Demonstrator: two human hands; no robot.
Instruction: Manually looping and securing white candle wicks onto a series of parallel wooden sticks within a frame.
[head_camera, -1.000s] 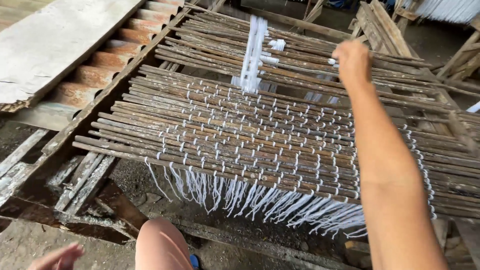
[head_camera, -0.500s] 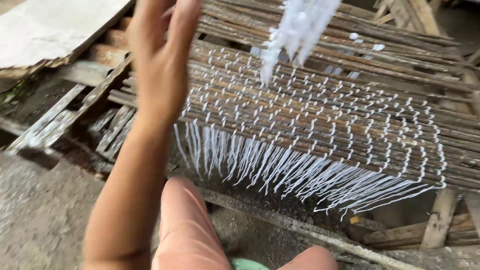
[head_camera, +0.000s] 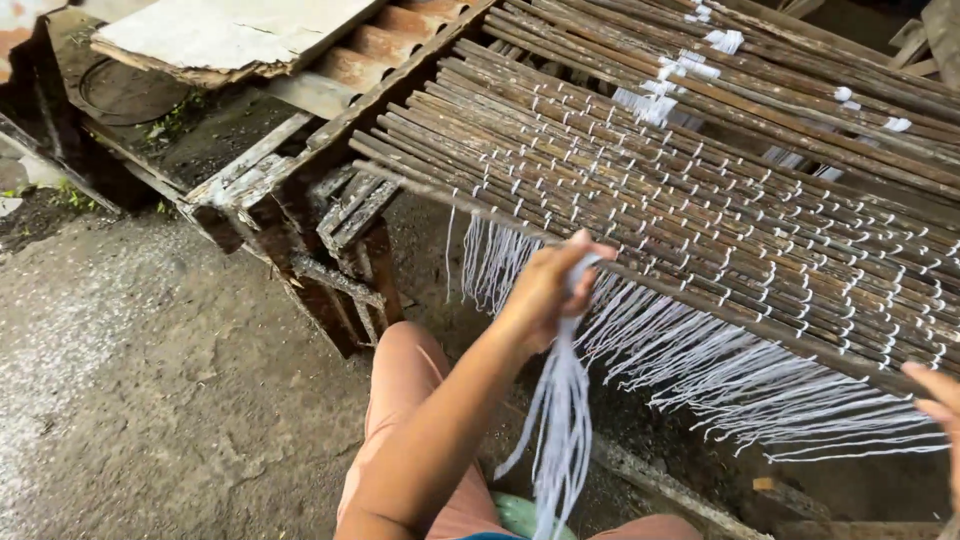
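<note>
The left hand's (head_camera: 545, 290) grip is clamped on a bundle of thin white strings (head_camera: 562, 440), fingers curled tight around its top; the loose, soft strands hang down from the fist toward the pink-clad knees. The fist sits at the near edge of the mat of rough brown sticks (head_camera: 700, 200), slender round rods laced together by white cord. Along that edge hangs a fringe of white string ends (head_camera: 720, 370). At the mat's right near corner, only the right hand's (head_camera: 940, 400) fingertips show; its grip cannot be judged.
</note>
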